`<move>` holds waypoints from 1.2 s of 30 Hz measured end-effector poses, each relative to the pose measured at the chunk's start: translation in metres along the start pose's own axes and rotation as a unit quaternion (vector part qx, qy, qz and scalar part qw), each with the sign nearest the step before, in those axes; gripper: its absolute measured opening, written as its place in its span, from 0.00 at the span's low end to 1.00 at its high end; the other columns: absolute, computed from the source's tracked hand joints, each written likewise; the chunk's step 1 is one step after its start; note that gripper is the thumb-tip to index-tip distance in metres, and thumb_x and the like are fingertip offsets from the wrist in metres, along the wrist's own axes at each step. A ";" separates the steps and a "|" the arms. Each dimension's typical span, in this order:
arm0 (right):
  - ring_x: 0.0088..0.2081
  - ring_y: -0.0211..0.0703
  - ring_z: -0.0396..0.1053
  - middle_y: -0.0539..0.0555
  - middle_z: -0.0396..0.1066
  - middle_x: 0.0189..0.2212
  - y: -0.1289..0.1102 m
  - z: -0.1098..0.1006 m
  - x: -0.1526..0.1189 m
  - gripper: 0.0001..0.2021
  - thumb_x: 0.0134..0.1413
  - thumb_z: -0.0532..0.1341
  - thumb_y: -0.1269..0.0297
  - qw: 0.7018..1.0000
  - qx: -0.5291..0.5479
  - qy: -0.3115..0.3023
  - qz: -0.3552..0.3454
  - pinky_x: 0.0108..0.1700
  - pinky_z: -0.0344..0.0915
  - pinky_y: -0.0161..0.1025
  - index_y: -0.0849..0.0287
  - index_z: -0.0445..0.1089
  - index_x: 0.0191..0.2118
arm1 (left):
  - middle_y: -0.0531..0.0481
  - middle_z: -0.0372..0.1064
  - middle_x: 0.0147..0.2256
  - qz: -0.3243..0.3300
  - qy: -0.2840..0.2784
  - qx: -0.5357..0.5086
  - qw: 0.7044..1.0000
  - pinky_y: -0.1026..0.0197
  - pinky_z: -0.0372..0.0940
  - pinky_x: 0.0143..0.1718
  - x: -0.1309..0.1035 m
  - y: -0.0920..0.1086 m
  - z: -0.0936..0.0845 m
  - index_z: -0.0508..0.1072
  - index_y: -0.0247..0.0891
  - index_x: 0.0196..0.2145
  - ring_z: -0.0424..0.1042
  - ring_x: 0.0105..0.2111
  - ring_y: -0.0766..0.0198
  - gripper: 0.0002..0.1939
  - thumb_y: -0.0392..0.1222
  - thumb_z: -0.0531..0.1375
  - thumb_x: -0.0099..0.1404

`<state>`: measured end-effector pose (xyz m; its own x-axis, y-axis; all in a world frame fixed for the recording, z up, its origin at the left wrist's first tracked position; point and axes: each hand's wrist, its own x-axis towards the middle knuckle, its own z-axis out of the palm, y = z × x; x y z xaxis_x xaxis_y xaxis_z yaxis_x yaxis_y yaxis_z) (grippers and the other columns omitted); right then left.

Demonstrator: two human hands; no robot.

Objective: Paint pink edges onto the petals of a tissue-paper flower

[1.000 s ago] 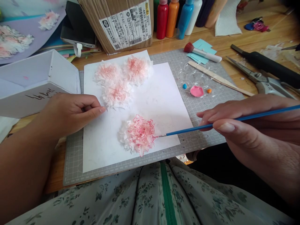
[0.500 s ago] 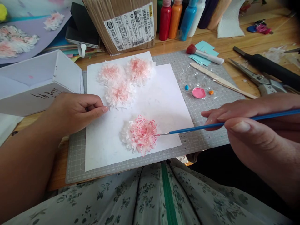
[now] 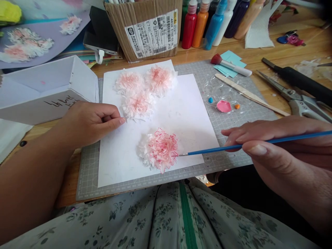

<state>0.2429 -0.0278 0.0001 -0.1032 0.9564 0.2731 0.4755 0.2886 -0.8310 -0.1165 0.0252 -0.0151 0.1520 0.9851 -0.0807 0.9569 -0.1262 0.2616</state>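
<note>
My right hand (image 3: 280, 148) grips a thin blue paintbrush (image 3: 207, 151), its tip touching the right edge of a ruffled paper flower (image 3: 164, 148). That flower has pink-red petal edges and a white left side. It lies on white paper (image 3: 186, 117). My left hand (image 3: 95, 119) rests at the paper's left side, fingers curled and nothing visible in them. Its thumb tip is close to the lowest of three paler pink-and-white flowers (image 3: 138, 103). A clear palette (image 3: 241, 90) to the right holds a pink paint pool (image 3: 223, 106) and small blue and orange dabs.
Under the paper lies a grey cutting mat (image 3: 89, 173). A wooden stick (image 3: 251, 94), a red-tipped makeup brush (image 3: 236, 67) and scissors (image 3: 293, 95) are on the right. Behind stand a cardboard box (image 3: 116, 20) and paint bottles (image 3: 189, 27). A white box (image 3: 52, 103) stands left.
The view has shifted slightly, moving the scene a little to the right. The brush tip sits slightly lower along the flower's right edge. My left hand keeps its place on the paper.
</note>
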 end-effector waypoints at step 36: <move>0.23 0.33 0.73 0.47 0.74 0.20 0.023 -0.002 0.034 0.14 0.33 0.78 0.56 0.881 0.396 0.215 0.144 0.29 0.73 0.26 0.56 0.76 0.26 | 0.58 0.51 0.17 -0.009 0.148 -0.160 0.976 0.67 0.51 0.21 -0.113 0.018 0.037 0.55 0.40 0.19 0.55 0.19 0.69 0.20 0.50 0.48 0.67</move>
<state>0.2526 0.0109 -0.0087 0.3440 0.9389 0.0129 -0.3490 0.1406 -0.9265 -0.1069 -0.0929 -0.0373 0.0114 0.9834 0.1812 0.8254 -0.1116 0.5533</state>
